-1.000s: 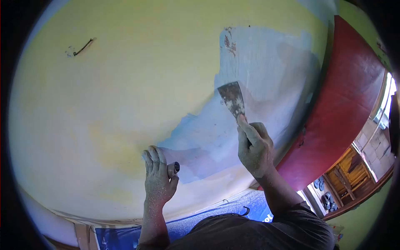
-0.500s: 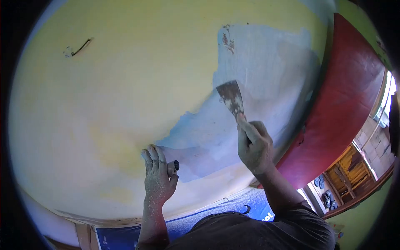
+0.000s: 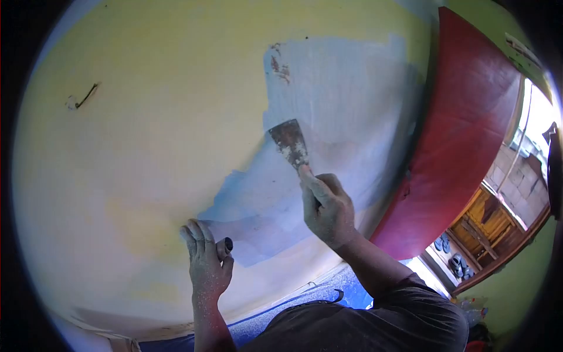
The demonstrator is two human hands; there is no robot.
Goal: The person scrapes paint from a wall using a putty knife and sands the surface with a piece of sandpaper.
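Observation:
My right hand (image 3: 329, 212) grips the handle of a putty knife (image 3: 290, 144), its worn, white-specked blade pointing up and left over a pale blue patch (image 3: 346, 111) on the wall. Lower left, my dusty left hand (image 3: 205, 264) has its fingers laid toward the cream-yellow wall (image 3: 141, 152), near the patch's lower left corner. Between its thumb and fingers sits a short grey roll (image 3: 223, 249) with a dark, hollow end. Most of the roll is hidden by the hand.
Brown scuffs (image 3: 279, 64) mark the patch's top left. A bent dark hook (image 3: 87, 96) sticks out of the wall. To the right hangs a red panel (image 3: 469, 117), with shoes (image 3: 458, 265) beyond it. A blue sheet (image 3: 352, 284) lies along the wall's foot.
The view has turned, so the wall and both hands appear farther left. The putty knife has shifted slightly right and down against the patch. Both hands keep their holds.

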